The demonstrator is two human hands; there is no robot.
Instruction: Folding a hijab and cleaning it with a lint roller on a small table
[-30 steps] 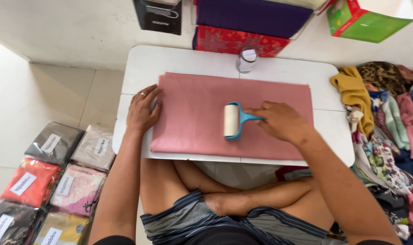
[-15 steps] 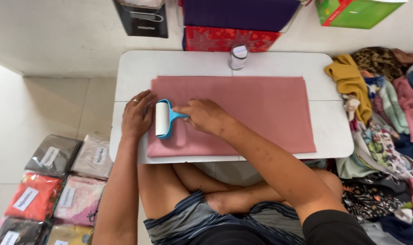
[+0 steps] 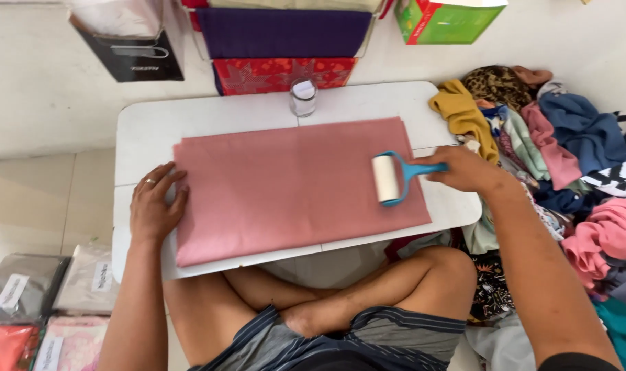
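Person's body: bare arms, bare legs, striped shorts.
Left hand point(image 3: 153, 209) has a thin ring on one finger, metal by the look of it. Right hand point(image 3: 464, 170) has no ring or watch visible. Shorts are dark blue-grey with thin pale stripes. Dark sleeve edge at the right shoulder, cropped by the frame.

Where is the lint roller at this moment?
The lint roller lies on the pink cloth near its right edge, held by the right hand, below and right of the small glass jar.

Cloth point(image 3: 285, 189) flat on desk point(image 3: 210, 113); jar point(image 3: 303, 96) behind it, roller point(image 3: 387, 178) on its R end, clothes pile point(image 3: 567, 158) R of desk, packets point(image 3: 45, 302) on floor L.
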